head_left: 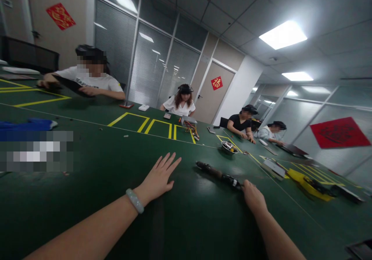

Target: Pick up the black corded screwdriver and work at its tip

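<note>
My left hand (pixel 158 177) lies flat on the dark green table (pixel 186 217), fingers spread, holding nothing; a pale bracelet (pixel 135 200) circles its wrist. My right hand (pixel 253 196) rests on the table with its fingers at the near end of a long dark tool (pixel 217 172) that lies on the surface and points away to the left. Whether the fingers grip the tool or only touch it is unclear.
A small metal bowl (pixel 228 147) with bits inside stands beyond the tool. Yellow tape boxes (pixel 154 125) mark the table. A yellow object (pixel 309 182) and flat devices lie at right. Several other people sit along the far side. Blue cloth (pixel 27 125) lies at left.
</note>
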The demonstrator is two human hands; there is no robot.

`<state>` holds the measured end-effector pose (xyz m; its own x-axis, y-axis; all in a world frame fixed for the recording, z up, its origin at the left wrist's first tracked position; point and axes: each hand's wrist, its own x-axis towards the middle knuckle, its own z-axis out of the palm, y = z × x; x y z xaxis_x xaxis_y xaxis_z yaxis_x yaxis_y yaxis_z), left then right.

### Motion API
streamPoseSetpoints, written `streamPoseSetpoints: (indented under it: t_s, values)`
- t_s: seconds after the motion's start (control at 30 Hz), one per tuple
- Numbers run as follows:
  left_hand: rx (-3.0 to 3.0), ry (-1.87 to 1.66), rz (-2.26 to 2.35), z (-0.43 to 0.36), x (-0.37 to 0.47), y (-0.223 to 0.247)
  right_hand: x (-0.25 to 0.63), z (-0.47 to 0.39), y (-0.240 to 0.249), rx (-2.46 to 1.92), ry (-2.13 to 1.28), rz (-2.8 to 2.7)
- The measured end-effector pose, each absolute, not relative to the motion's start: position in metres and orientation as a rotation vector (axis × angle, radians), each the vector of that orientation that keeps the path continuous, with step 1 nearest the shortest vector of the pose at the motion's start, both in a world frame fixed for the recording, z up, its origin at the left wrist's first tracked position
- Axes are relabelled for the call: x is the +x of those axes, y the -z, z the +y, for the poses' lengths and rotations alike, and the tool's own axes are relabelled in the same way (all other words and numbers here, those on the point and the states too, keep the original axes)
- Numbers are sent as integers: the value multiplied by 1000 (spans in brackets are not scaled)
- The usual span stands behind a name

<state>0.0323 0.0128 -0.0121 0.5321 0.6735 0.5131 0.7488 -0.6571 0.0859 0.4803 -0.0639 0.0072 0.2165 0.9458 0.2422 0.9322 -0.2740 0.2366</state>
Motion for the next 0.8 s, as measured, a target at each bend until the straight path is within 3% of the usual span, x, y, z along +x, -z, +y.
streamPoseSetpoints:
  t_s: [0.23, 0.33, 0.43, 0.63, 0.8]
  values:
    - [-2926, 601, -1380, 25, 27, 35, 521, -91, -9, 2676, -360, 1481]
    - [-2952, 615, -1380, 26, 26, 36, 486, -72, -7, 2776, -501, 1360]
    - [-2972, 588, -1413, 25, 26, 32, 413, -48, -7, 2780, -674, 1655]
    - [-2900, 558, -1403, 23, 27, 31, 235, -28, -9, 2245, -174, 2808]
    - [-2899, 264, -1236, 25, 27, 39, 177, -38, -6, 1478, 39, 3120]
